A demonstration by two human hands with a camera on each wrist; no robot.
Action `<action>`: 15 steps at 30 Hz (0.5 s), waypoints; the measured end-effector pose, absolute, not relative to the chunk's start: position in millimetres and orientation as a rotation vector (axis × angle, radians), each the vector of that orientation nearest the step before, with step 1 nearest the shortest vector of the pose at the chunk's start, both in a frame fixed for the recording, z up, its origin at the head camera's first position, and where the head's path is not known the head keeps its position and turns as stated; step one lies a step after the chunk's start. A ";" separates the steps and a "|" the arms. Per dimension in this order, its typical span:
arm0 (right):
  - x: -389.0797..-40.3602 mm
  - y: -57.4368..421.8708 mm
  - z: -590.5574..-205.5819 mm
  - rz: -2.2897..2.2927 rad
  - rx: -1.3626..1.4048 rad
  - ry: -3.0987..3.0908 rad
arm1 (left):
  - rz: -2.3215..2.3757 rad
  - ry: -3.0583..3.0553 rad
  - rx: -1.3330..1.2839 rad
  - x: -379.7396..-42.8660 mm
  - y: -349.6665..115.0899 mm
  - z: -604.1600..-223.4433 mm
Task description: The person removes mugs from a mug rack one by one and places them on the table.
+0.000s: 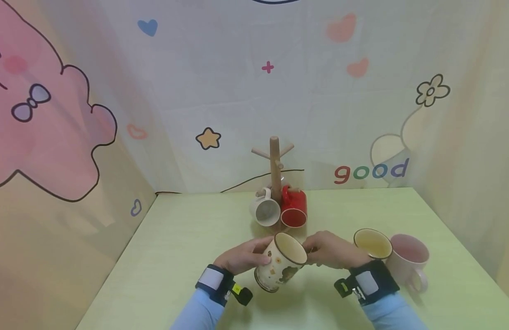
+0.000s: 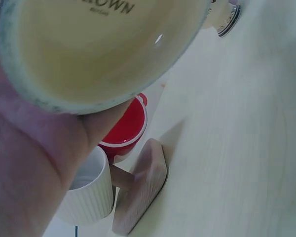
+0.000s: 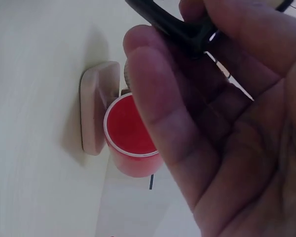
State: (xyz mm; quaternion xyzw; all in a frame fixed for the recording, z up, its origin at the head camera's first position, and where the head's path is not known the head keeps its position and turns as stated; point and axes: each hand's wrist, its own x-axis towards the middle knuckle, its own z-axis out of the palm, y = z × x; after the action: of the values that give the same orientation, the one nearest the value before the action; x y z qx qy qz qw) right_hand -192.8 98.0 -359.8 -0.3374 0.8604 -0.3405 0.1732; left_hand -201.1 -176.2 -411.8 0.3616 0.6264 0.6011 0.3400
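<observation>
A cream printed mug [image 1: 275, 270] with a dark rim is held tilted between both hands, its mouth facing up and right. My left hand [image 1: 244, 256] grips the mug's body from the left side. On the other side my right hand [image 1: 333, 250] pinches its dark handle [image 3: 170, 29] between thumb and fingers. Lettering shows on the mug's underside [image 2: 103, 54] in the left wrist view. Just beyond the hands stands a wooden mug tree [image 1: 275, 172], where a white ribbed mug [image 2: 91, 197] and a red mug [image 1: 297, 201] hang on lower pegs.
By my right forearm, a yellow-lined mug [image 1: 373, 244] with a dark rim stands beside a pink mug [image 1: 403, 270], whose handle points toward me. The mug tree's upper pegs stick out bare. A printed cloth [image 1: 238, 91] hangs behind the pale table [image 1: 188, 238].
</observation>
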 end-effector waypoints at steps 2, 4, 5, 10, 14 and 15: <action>-191.0 97.9 -359.6 -0.978 -0.949 2.434 | 1.565 1.632 0.939 -201.6 -179.1 -413.0; -189.8 97.7 -359.0 -0.981 -0.956 2.442 | 1.575 1.642 0.925 -201.5 -182.4 -413.8; -189.2 97.6 -358.7 -0.982 -0.959 2.449 | 1.581 1.655 0.907 -201.2 -184.3 -414.0; -185.1 96.8 -355.7 -0.989 -0.919 2.485 | 1.593 1.717 0.827 -200.1 -189.4 -413.9; -180.4 96.5 -353.7 -0.997 -0.858 2.526 | 1.599 1.795 0.786 -199.8 -190.2 -413.4; -179.4 96.4 -353.3 -0.994 -0.844 2.539 | 1.600 1.822 0.776 -199.6 -190.2 -413.2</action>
State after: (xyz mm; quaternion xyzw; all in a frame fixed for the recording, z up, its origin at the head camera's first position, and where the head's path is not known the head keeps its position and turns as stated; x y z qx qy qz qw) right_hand -179.4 96.4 -353.3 -0.2925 0.8804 -0.3448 0.1432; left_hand -199.6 -190.2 -413.2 0.2913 0.6841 0.6007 0.2937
